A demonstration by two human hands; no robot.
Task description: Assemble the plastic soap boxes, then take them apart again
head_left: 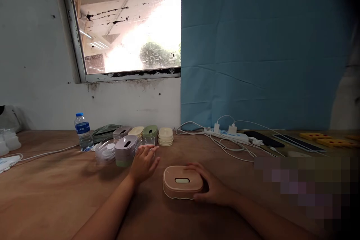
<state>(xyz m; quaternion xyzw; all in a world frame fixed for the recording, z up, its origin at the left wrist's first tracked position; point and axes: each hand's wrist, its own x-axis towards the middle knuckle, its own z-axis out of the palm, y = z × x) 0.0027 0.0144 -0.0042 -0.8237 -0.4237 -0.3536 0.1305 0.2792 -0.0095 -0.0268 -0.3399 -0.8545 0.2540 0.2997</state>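
While the right hand (pixel 214 188) clasps the pink box (pixel 173 174), the loosely spread left hand (pixel 143 164), brushing low, could topple the clear tub (pixel 145 141) toward the worktop's (pixel 160 221) back edge.

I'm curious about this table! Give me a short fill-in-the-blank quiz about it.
1. The person's ____ hand grasps the peach-brown container.
2. The water bottle has a ____ cap.
3. The rightmost cream stack stands beside a box with a ____ top.
4. The window is to the ____ of the hanging cloth.

Missing words: right; blue; green; left.
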